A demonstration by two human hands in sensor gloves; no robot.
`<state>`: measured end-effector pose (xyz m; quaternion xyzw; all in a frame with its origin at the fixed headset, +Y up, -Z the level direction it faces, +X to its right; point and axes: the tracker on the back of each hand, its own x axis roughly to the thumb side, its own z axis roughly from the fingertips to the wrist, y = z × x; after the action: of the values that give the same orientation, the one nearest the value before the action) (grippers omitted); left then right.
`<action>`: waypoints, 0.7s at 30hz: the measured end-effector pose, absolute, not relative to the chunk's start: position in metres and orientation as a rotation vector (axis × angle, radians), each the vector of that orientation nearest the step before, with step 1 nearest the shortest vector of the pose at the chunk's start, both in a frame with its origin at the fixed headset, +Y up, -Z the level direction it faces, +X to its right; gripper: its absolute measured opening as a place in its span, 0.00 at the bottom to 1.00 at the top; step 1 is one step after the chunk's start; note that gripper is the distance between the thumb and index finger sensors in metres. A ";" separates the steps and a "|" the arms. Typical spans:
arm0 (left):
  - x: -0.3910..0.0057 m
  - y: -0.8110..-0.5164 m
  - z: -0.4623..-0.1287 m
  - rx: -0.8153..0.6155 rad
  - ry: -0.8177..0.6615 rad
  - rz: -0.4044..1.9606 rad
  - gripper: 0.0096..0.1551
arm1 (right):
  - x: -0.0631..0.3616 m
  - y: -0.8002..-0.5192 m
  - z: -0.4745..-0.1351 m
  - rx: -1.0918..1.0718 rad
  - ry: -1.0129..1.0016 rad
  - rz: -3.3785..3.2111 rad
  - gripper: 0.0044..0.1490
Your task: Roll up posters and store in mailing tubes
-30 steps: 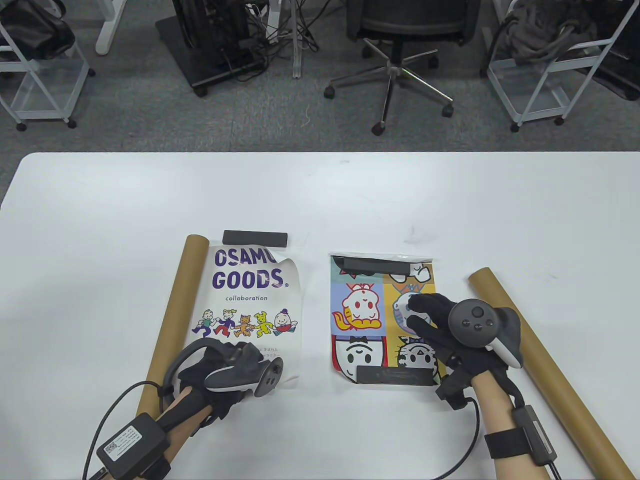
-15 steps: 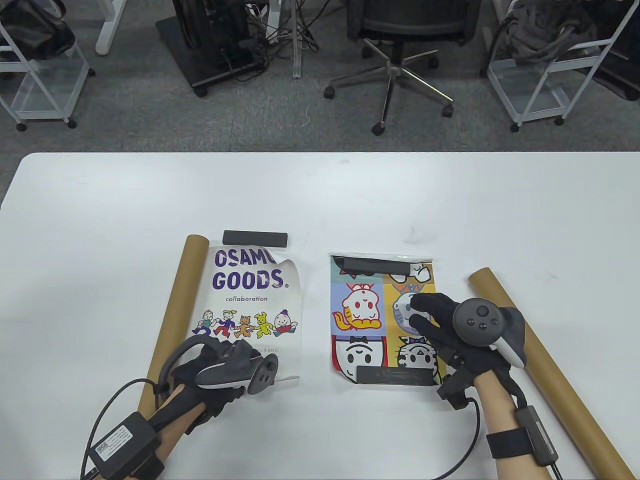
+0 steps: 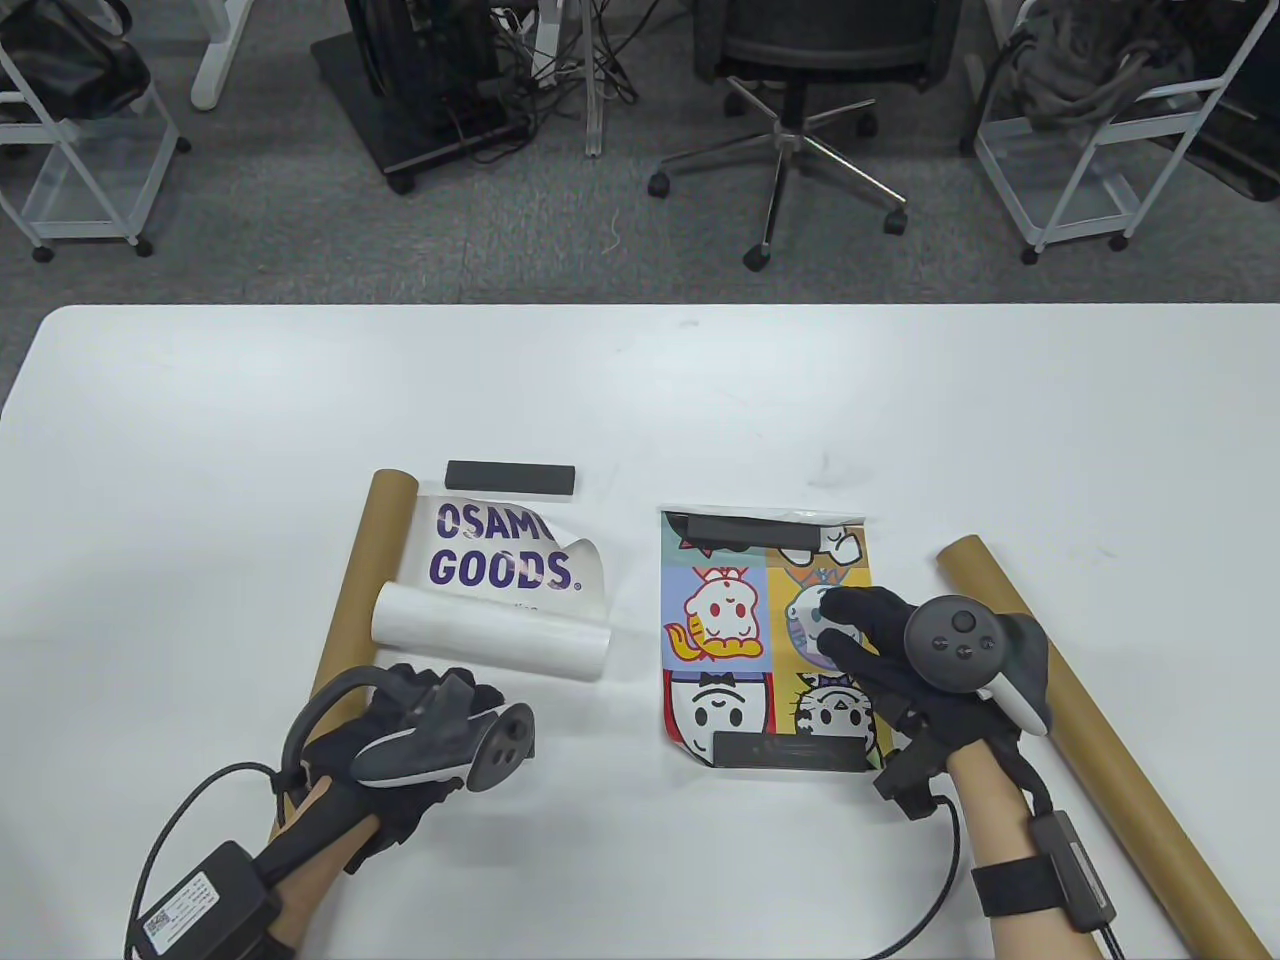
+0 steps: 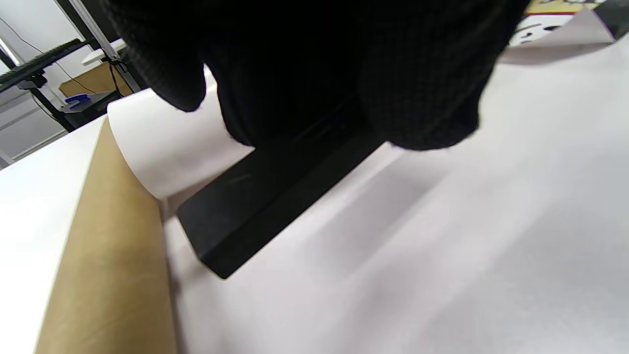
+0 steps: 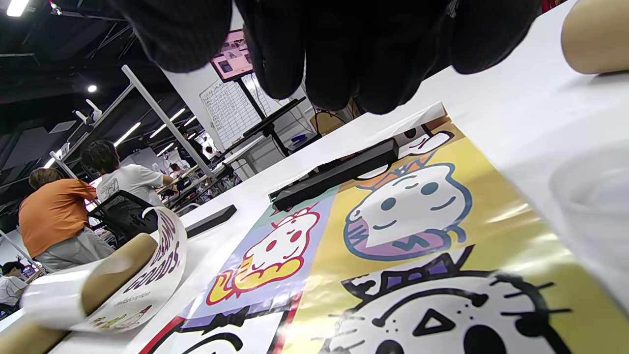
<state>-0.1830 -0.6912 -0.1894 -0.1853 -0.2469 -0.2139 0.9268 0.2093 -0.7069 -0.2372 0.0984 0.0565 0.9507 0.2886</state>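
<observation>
The white "OSAMU GOODS" poster (image 3: 500, 556) lies left of centre, its near part curled into a loose roll (image 3: 490, 642) beside the left cardboard tube (image 3: 345, 620). My left hand (image 3: 440, 705) is just in front of the roll. In the left wrist view its fingers (image 4: 422, 98) grip a black weight bar (image 4: 275, 196) on the table. The colourful cartoon poster (image 3: 730, 620) lies flat under black bars at its far end (image 3: 740, 533) and near end (image 3: 790, 750). My right hand (image 3: 850, 630) rests open on its right side. The second tube (image 3: 1090, 720) lies right of it.
A third black bar (image 3: 511, 476) lies just beyond the left poster. The white table (image 3: 640, 400) stretches far behind the posters. Beyond the far edge stand an office chair (image 3: 800, 90) and wire carts (image 3: 1080, 150).
My left hand drew back toward the front left with the black bar. Freed of it, the left poster's near part sprang up into a roll. The right hand stayed put.
</observation>
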 end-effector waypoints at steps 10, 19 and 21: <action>-0.156 -0.746 -0.193 -0.417 -0.579 -0.560 0.43 | 0.209 -0.707 -0.236 0.264 0.152 2.541 0.37; -0.178 -0.696 -0.232 -0.247 -0.377 -0.416 0.41 | 0.210 -0.709 -0.238 0.255 0.159 2.534 0.37; -0.196 -0.681 -0.256 -0.228 -0.217 -0.308 0.45 | 0.210 -0.709 -0.237 0.255 0.157 2.535 0.37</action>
<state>-0.1959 -0.6812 -0.2555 -0.1132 -0.1077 -0.1527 0.9758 0.2098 -0.7085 -0.2374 0.0958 0.0588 0.9503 0.2903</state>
